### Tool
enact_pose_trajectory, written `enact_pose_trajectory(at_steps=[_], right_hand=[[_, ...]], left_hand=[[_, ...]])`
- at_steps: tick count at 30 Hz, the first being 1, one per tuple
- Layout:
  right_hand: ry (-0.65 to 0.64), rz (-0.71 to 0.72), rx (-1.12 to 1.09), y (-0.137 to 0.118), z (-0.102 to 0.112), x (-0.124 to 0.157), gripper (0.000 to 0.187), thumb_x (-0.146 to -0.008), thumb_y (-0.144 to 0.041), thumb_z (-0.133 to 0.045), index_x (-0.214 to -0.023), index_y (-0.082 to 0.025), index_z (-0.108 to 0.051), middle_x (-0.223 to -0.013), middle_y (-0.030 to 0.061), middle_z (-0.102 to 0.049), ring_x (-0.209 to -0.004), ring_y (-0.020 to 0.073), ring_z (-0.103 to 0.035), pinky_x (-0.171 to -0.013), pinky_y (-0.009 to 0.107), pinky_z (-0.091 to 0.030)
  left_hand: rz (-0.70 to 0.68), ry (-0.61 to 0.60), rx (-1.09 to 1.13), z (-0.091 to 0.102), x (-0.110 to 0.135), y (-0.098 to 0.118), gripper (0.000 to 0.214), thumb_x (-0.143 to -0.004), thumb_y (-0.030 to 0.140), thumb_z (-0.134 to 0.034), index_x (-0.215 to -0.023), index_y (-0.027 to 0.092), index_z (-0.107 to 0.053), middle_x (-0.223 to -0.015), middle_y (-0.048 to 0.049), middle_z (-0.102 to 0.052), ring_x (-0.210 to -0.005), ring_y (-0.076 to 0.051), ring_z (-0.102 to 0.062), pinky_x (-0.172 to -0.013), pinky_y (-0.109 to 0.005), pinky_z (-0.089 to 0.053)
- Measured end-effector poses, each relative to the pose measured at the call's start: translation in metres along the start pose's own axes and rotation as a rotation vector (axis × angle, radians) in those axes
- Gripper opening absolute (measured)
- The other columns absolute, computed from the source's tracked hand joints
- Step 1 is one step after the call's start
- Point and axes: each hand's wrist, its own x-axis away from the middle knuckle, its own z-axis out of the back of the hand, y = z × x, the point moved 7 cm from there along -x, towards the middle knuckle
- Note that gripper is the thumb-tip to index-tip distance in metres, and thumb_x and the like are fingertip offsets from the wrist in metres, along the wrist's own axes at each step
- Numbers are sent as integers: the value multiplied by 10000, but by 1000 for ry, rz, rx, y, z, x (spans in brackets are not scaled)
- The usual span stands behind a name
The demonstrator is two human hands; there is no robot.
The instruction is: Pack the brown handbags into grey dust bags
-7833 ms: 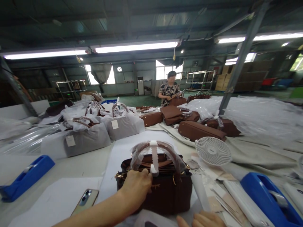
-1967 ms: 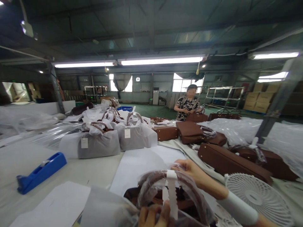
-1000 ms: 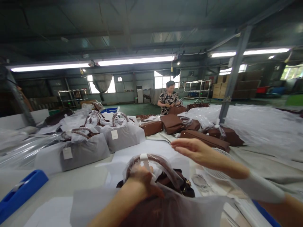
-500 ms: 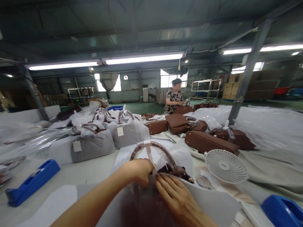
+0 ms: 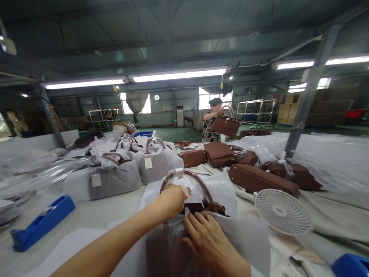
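Note:
A brown handbag [image 5: 170, 250] stands on the table right in front of me, its body covered by thin white wrapping paper [image 5: 248, 238]. Its looped handles [image 5: 201, 188] are wrapped in clear plastic with a white strip. My left hand [image 5: 170, 200] is closed at the top of the bag, below the handles, pinching paper or bag edge. My right hand [image 5: 210, 240] lies flat with fingers together on the paper over the bag's front, pressing it down.
Two wrapped bags with tags [image 5: 115, 179] stand at left, beside a blue tape dispenser [image 5: 43, 221]. A small white fan [image 5: 282, 211] lies at right, brown bags [image 5: 259, 179] behind it. A co-worker [image 5: 211, 123] at the far end lifts a brown bag. A second blue dispenser [image 5: 350, 265] shows at bottom right.
My right hand came down from mid-air onto the paper over the bag. The left hand stays at the bag's top. The co-worker has raised a bag.

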Motion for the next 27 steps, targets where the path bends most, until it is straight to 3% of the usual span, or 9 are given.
enact_pose_trajectory(at_steps=[3,6,8,10,13,16,19,24,27], right_hand=[[-32,0,-13,4,-4,-4,331,-904,-387,-668,-1151,-173,-615,-1082,101,-694,-899,272,-633,-781,430,-499],[-31,-11,-35,6,-5,-3,208,-903,-333,-651,-1038,-177,-626,-982,85,-685,-850,269,-618,-758,430,-509],[-32,-20,-76,7,-5,0,110,-899,-274,-628,-965,-187,-618,-922,74,-673,-837,272,-613,-761,440,-521],[-3,-21,-164,9,-2,3,73,-900,-200,-576,-967,-192,-604,-926,72,-668,-842,269,-619,-776,442,-538],[156,-29,-348,20,13,6,239,-912,-87,-455,-1097,-182,-573,-1001,80,-671,-919,232,-641,-829,375,-560],[309,-61,-349,36,28,4,463,-900,5,-350,-1316,-143,-489,-1279,138,-608,-1214,217,-569,-990,346,-515],[284,29,-167,35,31,-8,557,-877,39,-309,-1385,-126,-471,-1454,162,-497,-1390,272,-418,-1060,433,-464],[247,88,-164,30,24,-19,293,-1019,-107,-351,-997,-185,-633,-1088,90,-684,-1083,243,-601,-939,418,-467],[274,29,-226,33,23,-14,321,-1060,-181,-331,-881,-189,-597,-807,36,-620,-772,192,-548,-719,332,-423]], left_hand=[[-72,-4,-31,-10,18,10,177,-886,128,-561,-1033,157,-655,-924,-91,-706,-879,-246,-672,-768,-348,-538],[-90,24,-42,-40,43,16,144,-919,140,-525,-999,196,-632,-997,-65,-682,-928,-246,-635,-811,-369,-523],[-77,126,-36,-59,57,16,157,-948,138,-484,-1015,202,-611,-973,-55,-659,-890,-240,-610,-779,-372,-506],[-85,345,-1,-67,69,14,159,-967,140,-453,-989,208,-596,-895,-37,-626,-824,-227,-577,-727,-352,-467],[-121,619,53,-66,81,12,187,-989,150,-417,-929,216,-581,-795,-13,-568,-743,-208,-520,-671,-333,-397],[-181,716,63,-60,85,15,219,-1001,148,-384,-954,208,-589,-773,-8,-551,-716,-199,-486,-659,-331,-360],[-220,772,44,-54,88,18,244,-1008,152,-366,-992,199,-605,-772,-8,-549,-707,-196,-472,-664,-332,-349],[-212,790,51,-58,90,16,247,-1015,176,-370,-1002,197,-616,-769,-10,-550,-715,-200,-478,-674,-333,-350],[-184,801,112,-60,90,12,240,-1010,150,-379,-973,203,-610,-777,-7,-559,-714,-193,-481,-679,-320,-358]])
